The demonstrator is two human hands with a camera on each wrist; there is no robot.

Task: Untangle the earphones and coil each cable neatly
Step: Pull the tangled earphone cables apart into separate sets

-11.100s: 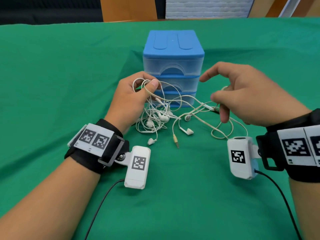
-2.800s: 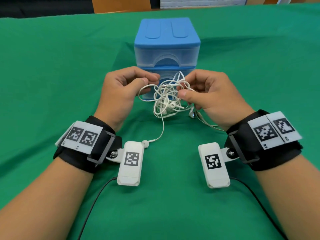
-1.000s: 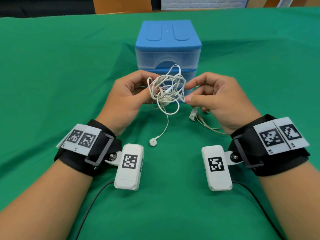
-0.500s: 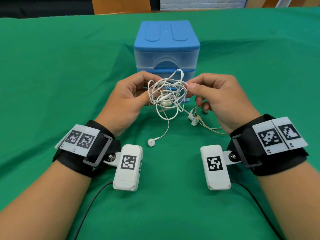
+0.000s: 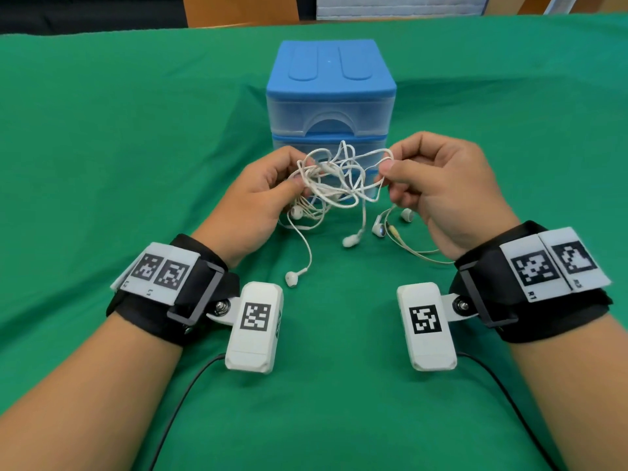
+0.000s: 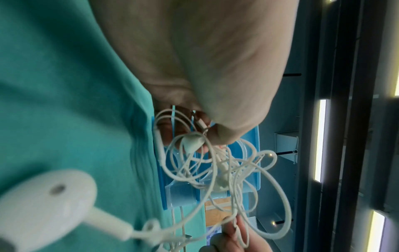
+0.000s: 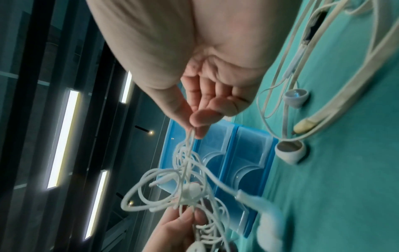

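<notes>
Against the view half a second back, we hold our hands further apart: the tangle of thin white earphone cables is spread wider, and one more white earbud now hangs clear beneath it. Left hand: thumb and fingers pinching the tangle's left side. Right hand: thumb and forefinger pinching a single loop at its right edge. Tangle: raised above the green cloth-covered table, between both grips, before the blue-topped clear plastic drawer unit. A second, cream-coloured earphone set lies on the cloth under our right hand, its buds just beside each other.
</notes>
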